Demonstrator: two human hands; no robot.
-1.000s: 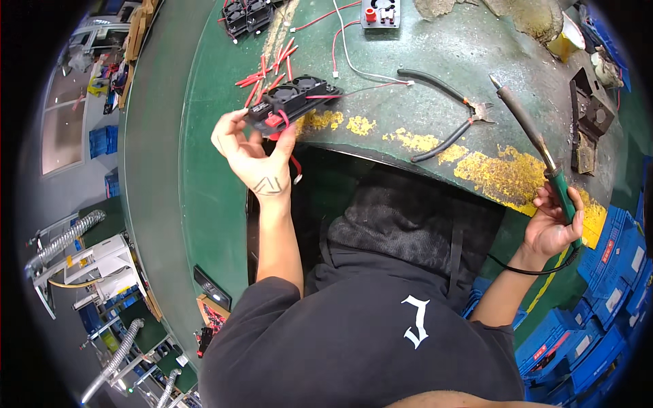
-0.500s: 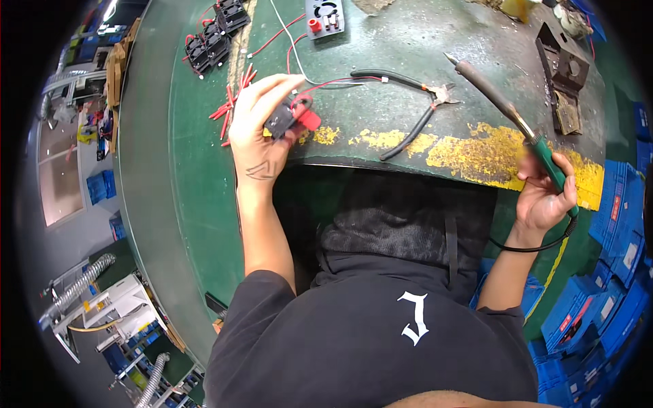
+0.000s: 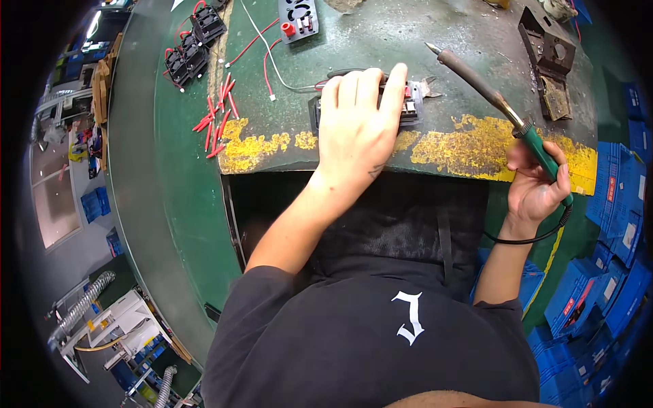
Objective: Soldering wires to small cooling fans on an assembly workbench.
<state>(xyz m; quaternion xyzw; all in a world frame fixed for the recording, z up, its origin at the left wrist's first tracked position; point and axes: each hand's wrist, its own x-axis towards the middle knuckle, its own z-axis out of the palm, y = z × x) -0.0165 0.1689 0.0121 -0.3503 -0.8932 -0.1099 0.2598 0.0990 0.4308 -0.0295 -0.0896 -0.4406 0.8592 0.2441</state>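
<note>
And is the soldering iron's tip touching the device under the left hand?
Apart: in the head view, benchtop shows between the iron's tip and the device.

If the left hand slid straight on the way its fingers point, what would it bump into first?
The left hand would probably meet the pliers: a dark handle shows just past some fingertips. Depth is unclear; it might pass over.

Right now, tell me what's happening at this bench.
A person's left hand covers much of a small panel unit near the edge of the bench. The right hand holds a green-handled soldering iron, its tip apart from the unit. Cutting pliers lie partly hidden; red tube pieces lie farther left.
</note>
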